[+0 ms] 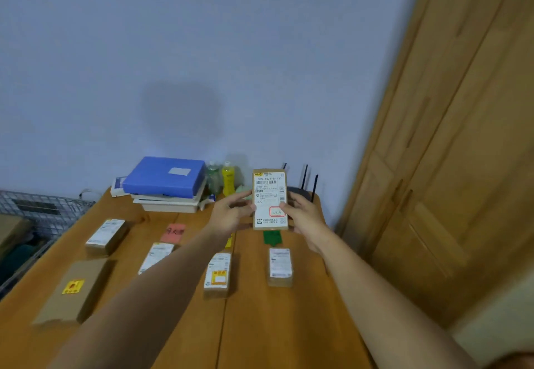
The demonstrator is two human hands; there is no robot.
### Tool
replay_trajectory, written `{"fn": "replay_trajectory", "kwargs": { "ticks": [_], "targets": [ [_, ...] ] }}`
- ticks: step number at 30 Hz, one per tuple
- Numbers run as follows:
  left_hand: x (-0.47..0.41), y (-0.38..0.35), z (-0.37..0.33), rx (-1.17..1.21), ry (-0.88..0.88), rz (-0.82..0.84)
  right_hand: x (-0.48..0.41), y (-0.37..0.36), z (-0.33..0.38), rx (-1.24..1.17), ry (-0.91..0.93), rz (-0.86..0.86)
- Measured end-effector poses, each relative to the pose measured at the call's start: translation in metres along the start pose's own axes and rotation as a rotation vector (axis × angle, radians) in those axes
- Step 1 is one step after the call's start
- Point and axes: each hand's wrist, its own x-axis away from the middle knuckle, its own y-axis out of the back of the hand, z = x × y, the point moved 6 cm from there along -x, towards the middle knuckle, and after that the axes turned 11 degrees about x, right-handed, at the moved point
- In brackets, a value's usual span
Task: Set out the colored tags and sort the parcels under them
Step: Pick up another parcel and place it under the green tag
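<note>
I hold a small brown parcel [270, 198] upright above the table, its white shipping label facing me with green writing in a red box. My left hand [231, 214] grips its left edge and my right hand [303, 215] grips its right edge. On the wooden table [260, 325] lie a red tag [173, 232], a yellow tag [229, 241] mostly hidden by my left arm, and a green tag [272, 237]. One parcel lies below each: under red [157, 256], under yellow [218, 274], under green [279, 266]. Two more parcels sit at the left [106, 235] [76, 290].
A blue folder [164, 176] on stacked white boxes stands at the table's back, beside two bottles [221, 180] and a black router [303, 190]. A wire rack [37, 212] is at the left. A wooden door [448, 166] fills the right.
</note>
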Motion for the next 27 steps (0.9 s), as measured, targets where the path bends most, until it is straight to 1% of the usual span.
{"fn": "replay_trajectory", "kwargs": {
  "ticks": [2, 5, 9, 14, 20, 27],
  "targets": [
    [-0.002, -0.017, 0.028, -0.021, 0.036, 0.016, -0.005, 0.014, -0.032, 0.034, -0.058, 0.004],
    [-0.003, -0.027, 0.071, -0.054, 0.120, -0.007, -0.011, 0.023, -0.084, 0.065, -0.145, 0.018],
    [-0.001, -0.032, 0.132, -0.133, 0.252, 0.007, -0.001, 0.023, -0.151, 0.113, -0.281, 0.075],
    [0.014, -0.030, 0.211, -0.140, 0.396, 0.020, 0.009, 0.018, -0.239, 0.099, -0.433, 0.140],
    [0.027, -0.020, 0.281, -0.118, 0.497, -0.038, 0.021, 0.008, -0.300, 0.089, -0.544, 0.160],
    [0.041, -0.003, 0.324, -0.088, 0.581, -0.068, 0.033, -0.010, -0.336, 0.111, -0.613, 0.197]
  ]
}}
